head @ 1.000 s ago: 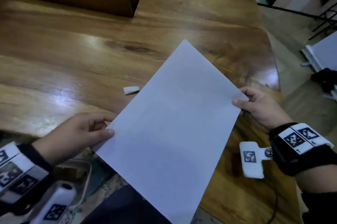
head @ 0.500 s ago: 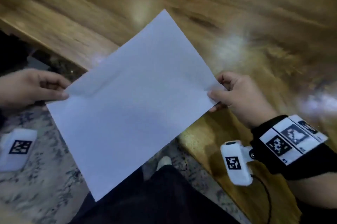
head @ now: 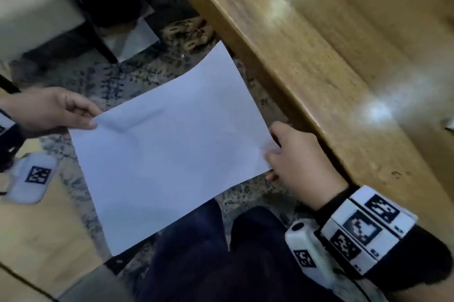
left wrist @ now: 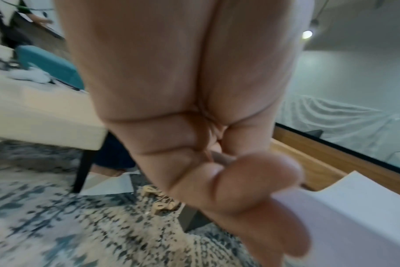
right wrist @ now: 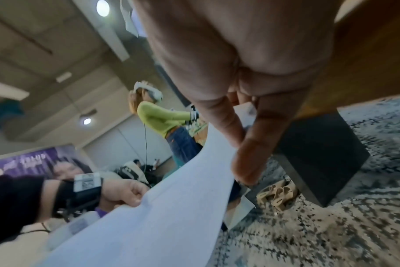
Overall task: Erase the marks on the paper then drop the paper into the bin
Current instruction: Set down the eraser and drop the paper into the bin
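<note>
Both hands on the sheet, off the table edge

The plain white sheet of paper (head: 172, 144) hangs over the speckled carpet (head: 127, 78) beside the wooden table (head: 319, 60); left hand (head: 46, 110) and right hand (head: 297, 154) each pinch an opposite corner.

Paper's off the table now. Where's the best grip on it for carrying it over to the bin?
Grip the paper at its two opposite short edges, coming from each side, as the left hand and right hand do now. It is thin and bows between them.

A wooden table (head: 344, 68) edges a speckled rug (head: 118, 80), with tan sandals (head: 186, 31) lying underneath
</note>
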### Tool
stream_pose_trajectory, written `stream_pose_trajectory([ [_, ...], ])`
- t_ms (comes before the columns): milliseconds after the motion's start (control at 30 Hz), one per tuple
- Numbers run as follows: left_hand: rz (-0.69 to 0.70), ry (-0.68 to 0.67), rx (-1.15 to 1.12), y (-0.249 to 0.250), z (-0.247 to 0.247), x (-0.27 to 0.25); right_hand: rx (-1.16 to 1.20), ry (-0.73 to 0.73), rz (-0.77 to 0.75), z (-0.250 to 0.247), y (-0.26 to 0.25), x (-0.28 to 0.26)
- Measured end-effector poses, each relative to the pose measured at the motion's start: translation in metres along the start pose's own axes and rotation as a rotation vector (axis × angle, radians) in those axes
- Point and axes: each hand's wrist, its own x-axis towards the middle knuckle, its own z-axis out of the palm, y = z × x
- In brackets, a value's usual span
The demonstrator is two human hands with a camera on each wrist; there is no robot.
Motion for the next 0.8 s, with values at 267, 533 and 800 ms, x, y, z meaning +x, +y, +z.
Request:
stream_pose_trajectory([
  [267,-0.219,0.059,-0.119,-0.092,-0.007,0.016,-0.139,-0.132,0.052,0.103,0.005,0.122],
  [533,-0.419,0.208,0.055,-0.167,0.012,0.057,-0.125,-0.302,0.046,0.206,0.044,0.222],
  [800,-0.485,0.249,0.077,-0.189,0.037,0.095,0.030,-0.536,0.063,0.268,0.086,0.259],
])
